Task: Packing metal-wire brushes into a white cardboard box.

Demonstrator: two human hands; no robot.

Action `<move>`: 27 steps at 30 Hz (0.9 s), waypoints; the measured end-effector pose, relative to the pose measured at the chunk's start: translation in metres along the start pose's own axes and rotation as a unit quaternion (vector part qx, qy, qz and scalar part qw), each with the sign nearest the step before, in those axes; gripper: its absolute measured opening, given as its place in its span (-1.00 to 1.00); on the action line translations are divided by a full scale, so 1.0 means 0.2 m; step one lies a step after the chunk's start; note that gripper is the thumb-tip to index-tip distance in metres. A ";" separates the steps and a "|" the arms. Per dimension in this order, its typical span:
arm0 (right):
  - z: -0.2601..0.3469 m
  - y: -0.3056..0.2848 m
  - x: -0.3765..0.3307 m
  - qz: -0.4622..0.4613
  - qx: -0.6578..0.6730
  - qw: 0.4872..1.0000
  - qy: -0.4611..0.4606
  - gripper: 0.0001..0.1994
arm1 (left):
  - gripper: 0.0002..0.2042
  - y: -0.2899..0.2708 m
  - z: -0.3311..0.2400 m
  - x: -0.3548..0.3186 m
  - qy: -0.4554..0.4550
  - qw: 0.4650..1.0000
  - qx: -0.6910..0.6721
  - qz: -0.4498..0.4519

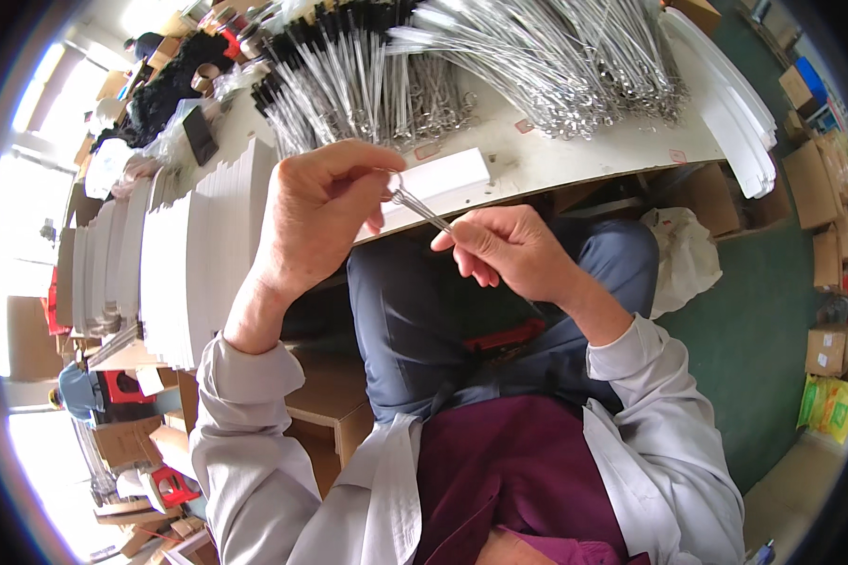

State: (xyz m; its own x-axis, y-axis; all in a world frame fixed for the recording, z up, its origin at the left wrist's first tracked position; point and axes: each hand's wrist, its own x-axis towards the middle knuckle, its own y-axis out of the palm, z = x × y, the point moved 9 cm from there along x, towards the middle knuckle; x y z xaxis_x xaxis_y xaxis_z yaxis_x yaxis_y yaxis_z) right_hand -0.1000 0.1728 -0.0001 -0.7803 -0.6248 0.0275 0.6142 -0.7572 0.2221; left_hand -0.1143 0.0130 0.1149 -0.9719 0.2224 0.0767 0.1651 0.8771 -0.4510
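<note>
— Hands first: where's the thin silver metal wire piece with a loop end [415, 202]?

— Between both, over the lap, just near of the white worktop [575, 155]. Left hand [316, 212] pinches the looped end; right hand [509, 250] pinches the lower end.

— Long axis?

— Slanting from far-left down to near-right — each grip pressed together on its own end, neither nearer.

— Behind?

— Heaps of similar silver wires [537, 66] on the far worktop.

Two hands share one thin metal wire piece above the lap.

The left hand [316, 212] pinches its looped end, the right hand [509, 250] its other end; the silvery ring-tipped wire piece [416, 204] spans between them, before a white table [575, 151] heaped with similar wire bundles [537, 56].
</note>
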 end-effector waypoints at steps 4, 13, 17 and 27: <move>-0.06 -0.05 -0.02 -0.020 -0.076 0.997 -0.025 -0.71 | -0.80 -0.04 0.07 0.03 0.008 0.998 0.005 -0.056; 0.13 -0.27 -0.18 -0.108 -0.366 0.918 -0.107 -0.73 | -0.79 0.11 0.16 0.05 -0.034 0.997 0.062 0.010; 0.16 -0.30 -0.23 -0.101 -0.399 0.906 -0.100 -0.73 | -0.75 0.24 -0.03 0.04 0.123 0.964 0.233 0.026; 0.20 -0.54 -0.42 -0.187 -0.412 0.891 -0.033 -0.78 | -0.67 0.42 -0.09 0.14 0.169 0.960 0.223 0.006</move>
State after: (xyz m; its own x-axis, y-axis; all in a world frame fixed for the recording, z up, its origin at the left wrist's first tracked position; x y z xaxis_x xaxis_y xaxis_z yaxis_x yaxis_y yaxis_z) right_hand -0.1058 0.3139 0.0117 -0.9373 -0.3073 0.1647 0.1669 -0.8102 -0.5618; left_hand -0.1241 0.1005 0.0945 -0.8477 0.4234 0.3195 0.0143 0.6204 -0.7842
